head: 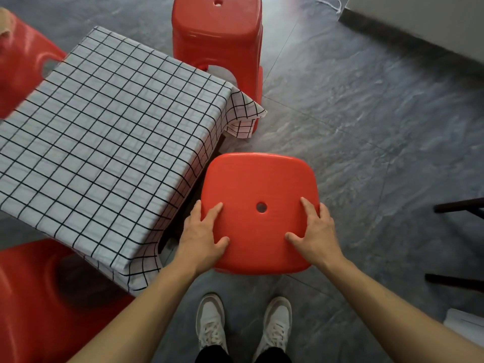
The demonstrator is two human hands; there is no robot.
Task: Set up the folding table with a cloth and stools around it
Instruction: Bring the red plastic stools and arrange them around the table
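Note:
A low table covered by a white cloth with a black grid [104, 142] fills the left half of the view. At its right side stands a red plastic stool [259, 184] with a small hole in its seat. My left hand [201, 231] holds the seat's left edge, and my right hand [317, 229] holds its right edge. Both thumbs and forefingers lie on top, while the other fingers wrap over the rim. A second red stool [217, 35] stands at the table's far side, a third [23, 64] at the far left, and a fourth [39, 305] at the near left.
Grey stone-look floor [366, 127] spreads to the right. My white shoes [243, 320] stand just behind the held stool. Dark furniture legs [458, 205] jut in at the right edge, and a pale wall base [419, 27] runs across the top right.

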